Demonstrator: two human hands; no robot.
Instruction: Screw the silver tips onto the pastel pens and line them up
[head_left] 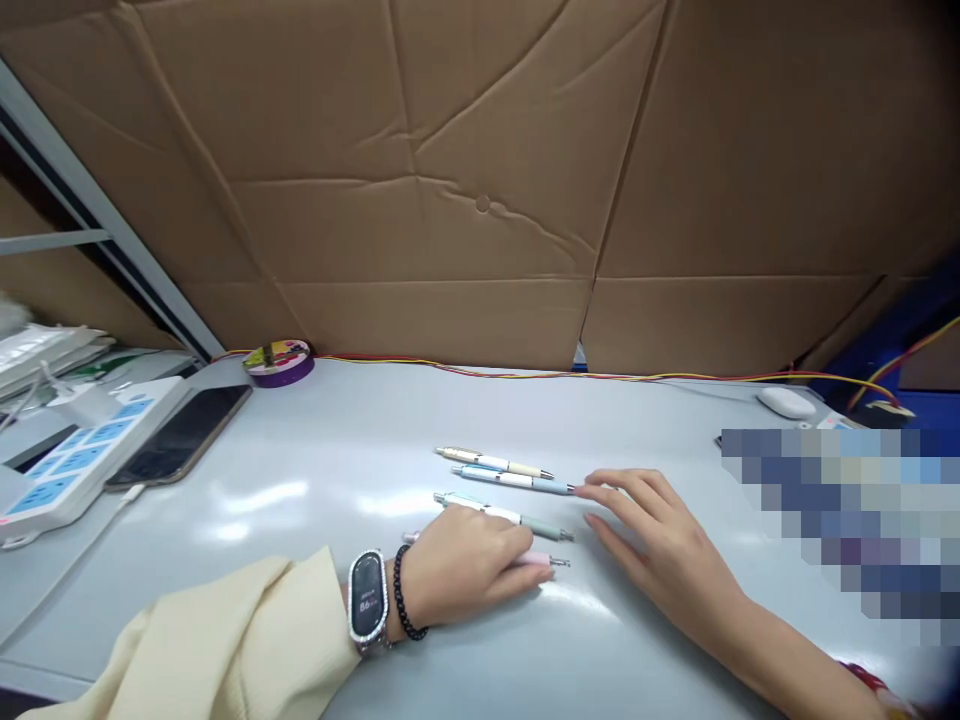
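Note:
Four pens would exceed what I count, so several click pens lie side by side on the grey table. Farthest is a cream-and-white pen (495,463), then a light blue pen (514,480) and a green-and-white pen (544,524). My left hand (469,562) is closed over the nearest one, a pink pen (536,559), whose tip shows beyond the thumb and index finger. The hand partly covers the green-and-white pen too. My right hand (667,545) has its fingers stretched out, a fingertip at or touching the light blue pen's tip.
At the left are a black phone (180,437) on a charging cable and a white power strip (86,455). A round purple tin (279,363) and thin wires (465,372) run along the back by the cardboard (420,230). A white mouse (785,403) sits back right.

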